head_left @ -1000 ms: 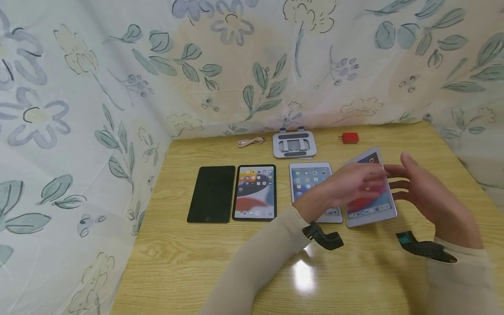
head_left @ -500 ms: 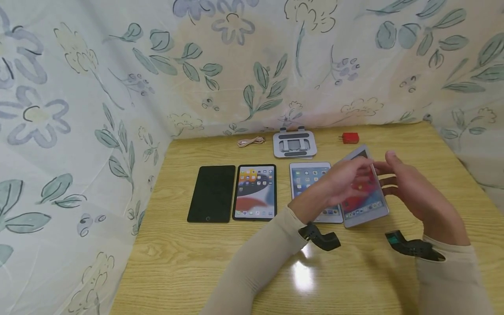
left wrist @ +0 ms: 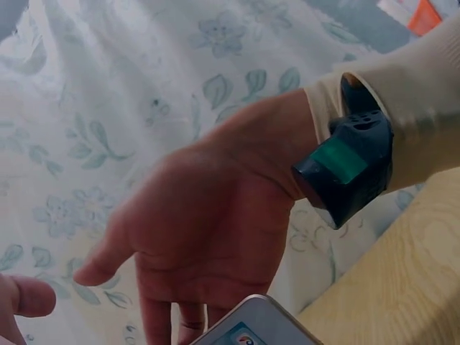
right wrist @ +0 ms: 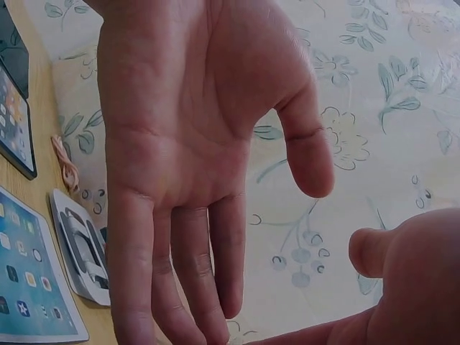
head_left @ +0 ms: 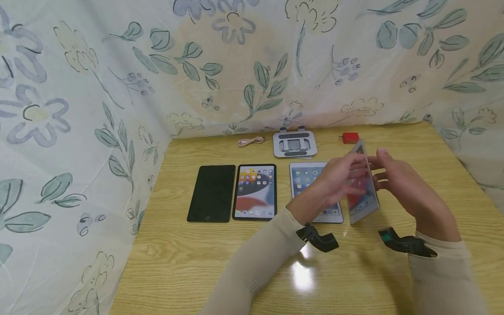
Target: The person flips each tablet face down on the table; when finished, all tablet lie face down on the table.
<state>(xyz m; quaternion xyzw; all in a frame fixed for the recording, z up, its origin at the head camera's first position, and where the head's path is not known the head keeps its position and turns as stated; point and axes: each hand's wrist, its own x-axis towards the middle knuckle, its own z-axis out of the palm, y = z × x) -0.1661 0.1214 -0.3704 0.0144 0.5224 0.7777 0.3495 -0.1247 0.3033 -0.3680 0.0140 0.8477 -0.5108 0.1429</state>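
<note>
A white-framed tablet [head_left: 365, 204] with a red wallpaper stands tilted up between my hands, its lower left side near the table. My left hand [head_left: 341, 178] reaches across the front of its screen, fingers extended. My right hand [head_left: 403, 186] is at its raised right edge; in the left wrist view those fingers pass behind a corner of the tablet [left wrist: 269, 323], with the thumb spread away. In the right wrist view the left hand's fingers hang nearly straight and its thumb is free. Exact fingertip contact is hidden. A second white tablet [head_left: 334, 214] lies flat, partly under my left forearm.
Further left lie a black-framed tablet with a lit screen [head_left: 256, 192] and a dark-screened tablet [head_left: 211, 192]. Along the back are a coiled pink cable [head_left: 250, 141], a grey metal stand [head_left: 294, 144] and a red charger plug [head_left: 350, 138]. A floral cloth [head_left: 267, 65] hangs behind.
The tablet between my hands has tipped up more steeply, its right edge swinging leftward. Both hands have shifted left with it, the right hand further. The other items stay in place.
</note>
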